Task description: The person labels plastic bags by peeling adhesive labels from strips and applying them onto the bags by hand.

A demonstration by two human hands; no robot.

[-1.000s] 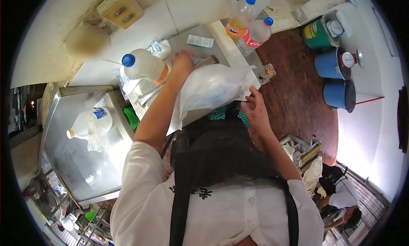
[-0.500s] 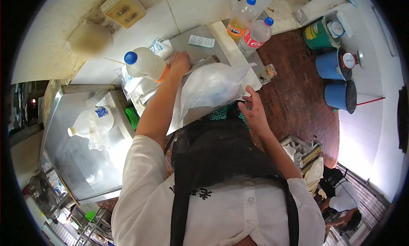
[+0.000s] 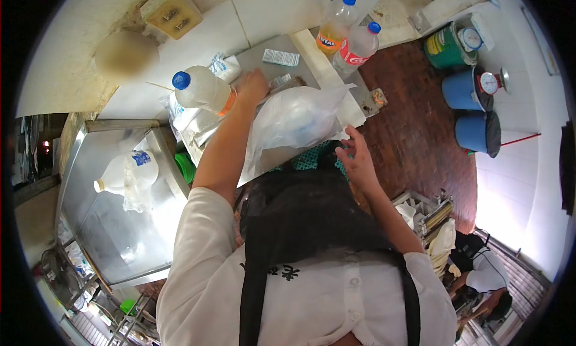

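My left hand reaches over the steel counter, between a clear bottle with a blue cap and a small printed packet. Its fingers point away from me and are mostly hidden, so I cannot tell whether they grip anything. In front of me lies a filled, translucent plastic bag, with something pale and bluish inside. Off the bag's right side hovers my right hand, holding nothing, fingers loosely bent and apart. Beyond my left hand sit a white plastic pack and a flat printed carton.
An orange drink bottle and a red-labelled bottle stand at the counter's far right. On the left, a large white jug lies in a steel basin. Blue buckets line the right wall. Another person bends at lower right.
My left hand has shifted slightly, and the small printed packet beside it now shows. The bag's near side has spread a little leftward. My right hand stays almost in place.
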